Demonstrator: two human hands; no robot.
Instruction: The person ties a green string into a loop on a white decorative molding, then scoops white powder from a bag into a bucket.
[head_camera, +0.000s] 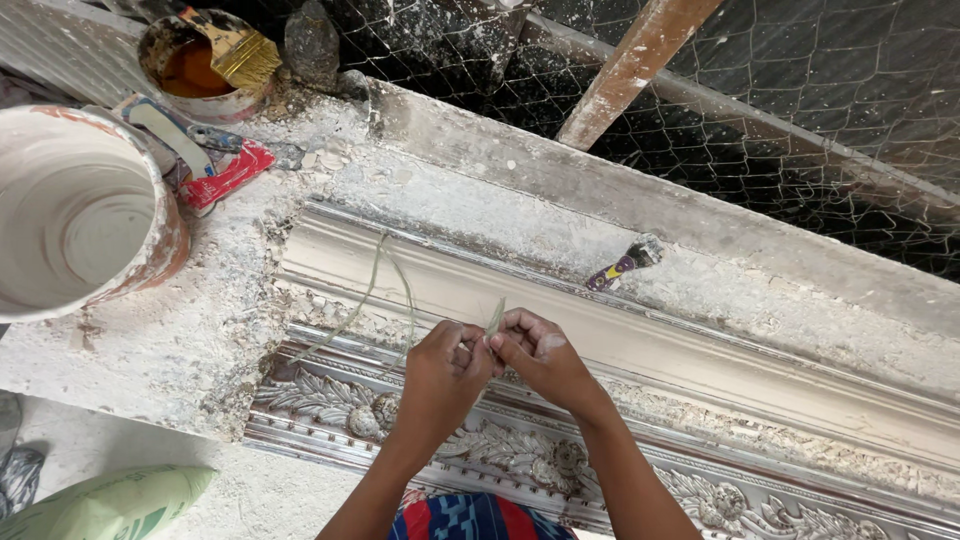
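Two bare hands meet over a plaster-crusted table (150, 340), where a long cornice mould (700, 370) lies beside a silver panel of raised leaf ornament (520, 450). The left hand (445, 365) is closed, its fingers curled tight around a pale, thin fibre strand (385, 290); the right hand (540, 355) is closed too, pinching the same strand between thumb and fingertips, with a short end sticking up between the two hands. From the grip the strand loops up and away to the left, arching over the smooth face of the mould. A large white bucket (75, 215) stands at the table's left end, near a red-handled tool (225, 175) and a tin of orange liquid (190, 70) with a brush (235, 50) resting in it. A small purple-and-yellow tool (620, 268) lies on the dusty ledge behind the mould, in front of wire mesh (800, 90).
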